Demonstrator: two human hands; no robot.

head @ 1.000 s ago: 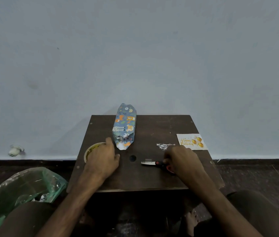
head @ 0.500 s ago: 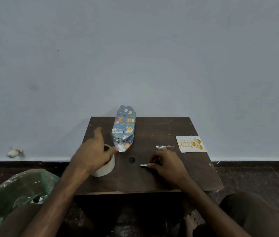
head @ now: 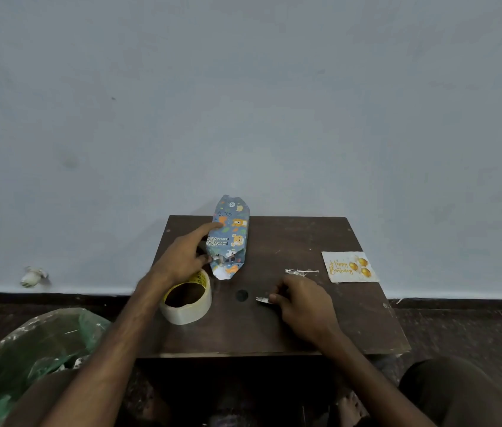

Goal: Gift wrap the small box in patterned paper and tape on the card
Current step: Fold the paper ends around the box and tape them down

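The small box point(head: 231, 235), wrapped in blue animal-patterned paper, lies lengthwise at the back of the dark wooden table point(head: 305, 235), its near end flap loose. My left hand point(head: 181, 257) reaches to its left side; the forefinger touches the paper and the thumb sits by the near end. A tape roll point(head: 188, 306) lies flat under my left wrist. My right hand point(head: 302, 303) curls over the scissors point(head: 262, 300), of which only the blade tip shows. The birthday card point(head: 349, 267) lies at the table's right edge.
A crumpled strip of scrap point(head: 300, 272) lies between my right hand and the card. The table has a round hole point(head: 241, 295) near its middle. A green plastic bag point(head: 37, 349) sits on the floor at the left. A wall stands right behind the table.
My left hand lifted off the tape roll and moved forward to the wrapped box. The tape roll now lies nearer the front left. My right hand stayed on the scissors.
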